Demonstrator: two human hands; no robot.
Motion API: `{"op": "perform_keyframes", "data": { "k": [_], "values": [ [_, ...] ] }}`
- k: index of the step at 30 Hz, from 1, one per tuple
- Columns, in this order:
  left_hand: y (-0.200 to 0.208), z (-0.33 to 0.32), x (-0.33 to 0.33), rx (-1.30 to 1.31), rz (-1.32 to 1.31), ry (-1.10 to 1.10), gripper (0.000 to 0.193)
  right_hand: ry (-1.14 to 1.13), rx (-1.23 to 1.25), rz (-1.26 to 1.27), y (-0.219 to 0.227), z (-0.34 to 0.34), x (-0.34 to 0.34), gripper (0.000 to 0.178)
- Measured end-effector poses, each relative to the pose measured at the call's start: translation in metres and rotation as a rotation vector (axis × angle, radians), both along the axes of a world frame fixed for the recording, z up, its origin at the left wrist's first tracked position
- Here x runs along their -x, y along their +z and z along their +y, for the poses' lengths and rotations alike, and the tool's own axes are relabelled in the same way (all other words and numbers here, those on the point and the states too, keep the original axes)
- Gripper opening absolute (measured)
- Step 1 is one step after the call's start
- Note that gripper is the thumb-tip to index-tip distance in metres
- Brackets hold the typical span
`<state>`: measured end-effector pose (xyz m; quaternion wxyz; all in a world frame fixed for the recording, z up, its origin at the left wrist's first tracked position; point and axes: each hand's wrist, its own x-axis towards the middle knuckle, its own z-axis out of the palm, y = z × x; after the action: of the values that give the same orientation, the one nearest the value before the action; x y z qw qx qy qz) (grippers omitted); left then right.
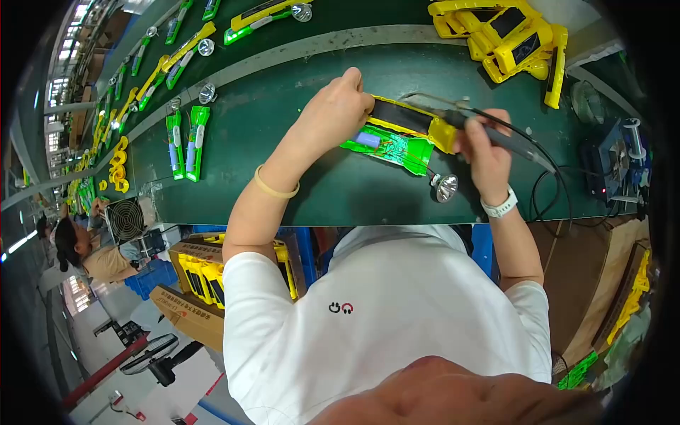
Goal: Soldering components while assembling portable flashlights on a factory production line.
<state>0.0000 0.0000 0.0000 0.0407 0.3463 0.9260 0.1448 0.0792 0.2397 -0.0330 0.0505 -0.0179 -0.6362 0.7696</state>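
Note:
My left hand (334, 112) is closed at the left end of a yellow flashlight shell half (404, 117) with a dark panel. My right hand (490, 157) grips a soldering iron (504, 140), partly smeared by motion, near the shell's yellow head end. Just below that shell lies a green shell half (419, 157) holding a circuit board (398, 147) and a pale blue battery cell (367, 139). Thin wires run from the board to a round silver lamp reflector (445, 187) on the green bench. The iron's tip is too blurred to place exactly.
Yellow shells (520, 42) are heaped at the back right. A soldering station (610, 163) with a wire spool stands at the right, its black cable looping nearby. Two green halves (195, 145) lie left; more assemblies (177, 60) line the far strip. A fan (126, 218) and a person (106, 258) are far left.

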Motion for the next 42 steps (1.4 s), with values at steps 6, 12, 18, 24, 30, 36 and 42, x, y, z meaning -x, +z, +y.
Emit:
{"op": "perform_keyframes", "data": {
  "k": [6,12,18,24,30,36,42],
  "values": [
    [0.003,-0.003,0.001,0.000,0.004,-0.010,0.006,-0.334,0.255,0.320,0.002,0.066,0.003,0.018],
    [0.009,0.002,-0.002,0.007,-0.019,-0.014,0.006,-0.428,0.082,0.531,0.025,0.117,0.031,0.027],
    [0.011,0.006,-0.002,0.050,-0.052,0.019,0.007,-0.659,-0.323,0.393,-0.001,0.157,0.044,0.028],
    [0.018,0.010,0.001,0.035,-0.097,0.046,0.009,-0.159,0.297,0.577,0.012,0.127,-0.002,0.050],
    [0.005,0.018,0.012,-0.019,0.176,-0.086,0.020,-0.354,-0.088,0.538,0.010,0.147,-0.014,0.053],
    [0.019,-0.017,-0.009,-0.251,-0.192,-0.261,0.041,-0.542,-0.283,0.375,-0.005,0.188,-0.027,0.042],
    [-0.015,-0.025,-0.033,-0.337,-0.198,-0.111,0.045,-0.649,-0.401,0.117,-0.015,0.211,-0.013,0.038]
  ]
}}
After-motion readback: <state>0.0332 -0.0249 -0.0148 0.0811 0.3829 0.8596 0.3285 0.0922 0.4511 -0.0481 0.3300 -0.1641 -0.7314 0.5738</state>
